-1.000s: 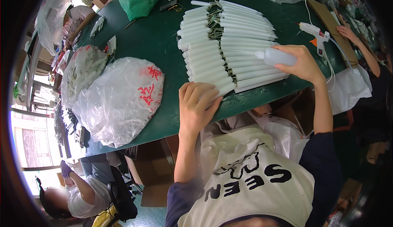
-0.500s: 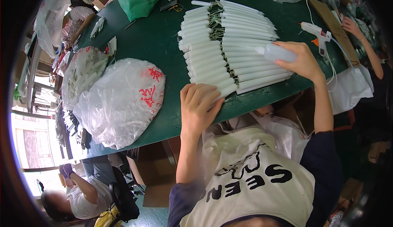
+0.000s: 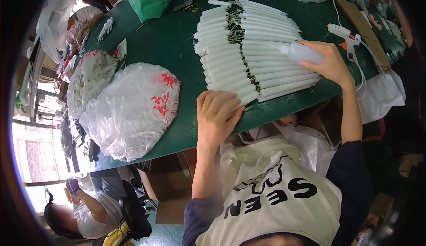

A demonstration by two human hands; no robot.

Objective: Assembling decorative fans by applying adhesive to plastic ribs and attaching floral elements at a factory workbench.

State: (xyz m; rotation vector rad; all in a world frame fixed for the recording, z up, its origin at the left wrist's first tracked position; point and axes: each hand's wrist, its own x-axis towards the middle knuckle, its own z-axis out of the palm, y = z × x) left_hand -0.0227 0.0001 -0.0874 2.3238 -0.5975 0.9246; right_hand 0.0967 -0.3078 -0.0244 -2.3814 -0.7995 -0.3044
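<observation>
Two columns of slim white sticks lie packed side by side on the green table, the right-hand ones tapered at their outer ends. Thin greenish wires bunch in the gap between the columns. My right hand grips a translucent white squeeze bottle, tilted so its nozzle points left, over the middle of the right column. At the near end of the left column, my left hand has its fingers curled over the nearest sticks, thumb toward me. Its fingertips are partly hidden.
A white glue gun with a cable lies right of the sticks. Clear plastic bags fill the table's left side. At the back are a green bag and small yellow-handled scissors. Other people sit at left and right.
My right hand and the bottle have shifted slightly away from me along the right column. My left hand stays nearly in place. At right, another person's arm has moved.
</observation>
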